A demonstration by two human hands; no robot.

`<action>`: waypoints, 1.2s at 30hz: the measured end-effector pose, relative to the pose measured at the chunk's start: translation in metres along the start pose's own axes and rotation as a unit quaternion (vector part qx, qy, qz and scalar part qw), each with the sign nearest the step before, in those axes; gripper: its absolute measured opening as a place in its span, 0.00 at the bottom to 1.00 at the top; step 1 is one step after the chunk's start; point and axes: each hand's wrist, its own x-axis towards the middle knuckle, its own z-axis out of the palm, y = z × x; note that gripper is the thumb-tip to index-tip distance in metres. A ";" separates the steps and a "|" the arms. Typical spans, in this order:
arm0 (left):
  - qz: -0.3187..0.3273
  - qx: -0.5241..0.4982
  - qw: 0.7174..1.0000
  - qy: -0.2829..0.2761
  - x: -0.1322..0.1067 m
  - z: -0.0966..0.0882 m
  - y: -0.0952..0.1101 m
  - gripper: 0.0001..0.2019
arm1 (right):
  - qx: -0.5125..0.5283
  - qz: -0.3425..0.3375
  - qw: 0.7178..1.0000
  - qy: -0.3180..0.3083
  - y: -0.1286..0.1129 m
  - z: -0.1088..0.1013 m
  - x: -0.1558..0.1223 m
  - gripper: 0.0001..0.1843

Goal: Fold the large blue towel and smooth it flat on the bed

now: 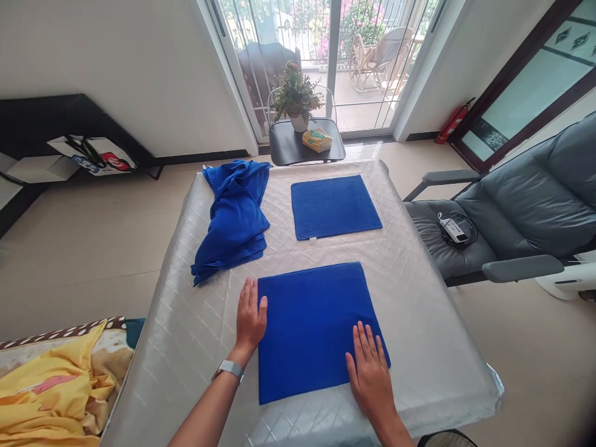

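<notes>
A folded blue towel [311, 323] lies flat on the near part of the table [419, 323]. My left hand [249, 320] rests flat and open at the towel's left edge, thumb touching it. My right hand [370, 369] lies flat and open on the towel's near right corner. A second folded blue towel [334, 206] lies farther back in the middle. A heap of unfolded blue towels [235, 217] sits at the back left of the table.
The table has a quilted silvery cover. Behind it stands a dark chair [288, 146] with a potted plant [298, 99] and a tissue pack [317, 139]. A grey armchair [512, 205] is at the right, bedding [56, 379] at the near left.
</notes>
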 end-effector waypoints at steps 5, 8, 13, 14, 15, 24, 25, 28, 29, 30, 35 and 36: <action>0.067 0.033 0.995 -0.062 -0.070 -0.010 0.044 0.29 | 0.058 -0.074 0.995 -0.027 -0.070 0.003 0.027 0.35; 0.068 0.080 0.990 -0.099 -0.106 -0.004 0.056 0.31 | 0.076 -0.108 0.991 -0.028 -0.095 0.016 0.039 0.34; 0.016 0.112 0.990 -0.084 -0.121 0.002 0.046 0.32 | 0.066 -0.121 0.990 -0.022 -0.084 0.031 0.035 0.35; 0.014 0.108 0.990 -0.087 -0.120 0.002 0.044 0.32 | 0.060 -0.117 0.991 -0.022 -0.074 0.031 0.033 0.35; 0.012 0.105 0.990 -0.090 -0.120 0.001 0.043 0.32 | 0.053 -0.108 0.992 -0.021 -0.064 0.031 0.030 0.35; -0.048 0.098 0.992 -0.069 -0.130 -0.004 0.044 0.33 | -0.023 0.014 1.000 0.008 0.048 0.021 0.017 0.37; -0.051 0.096 0.992 -0.065 -0.130 -0.003 0.044 0.33 | -0.024 0.019 1.000 0.006 0.054 0.020 0.016 0.37; -0.053 0.096 0.992 -0.063 -0.130 -0.002 0.045 0.34 | -0.023 0.029 0.999 0.008 0.059 0.016 0.013 0.37; -0.052 0.098 0.992 -0.064 -0.130 -0.002 0.045 0.34 | -0.022 0.034 0.999 0.012 0.056 0.014 0.013 0.37; -0.052 0.100 0.991 -0.066 -0.129 -0.002 0.045 0.34 | -0.021 0.039 0.999 0.016 0.050 0.012 0.013 0.37; -0.058 0.097 0.991 -0.066 -0.129 -0.003 0.045 0.34 | 0.011 -0.005 1.000 0.001 -0.014 0.007 0.028 0.37; -0.055 0.096 0.992 -0.064 -0.129 -0.003 0.045 0.34 | 0.022 -0.025 0.999 -0.005 -0.031 0.008 0.034 0.36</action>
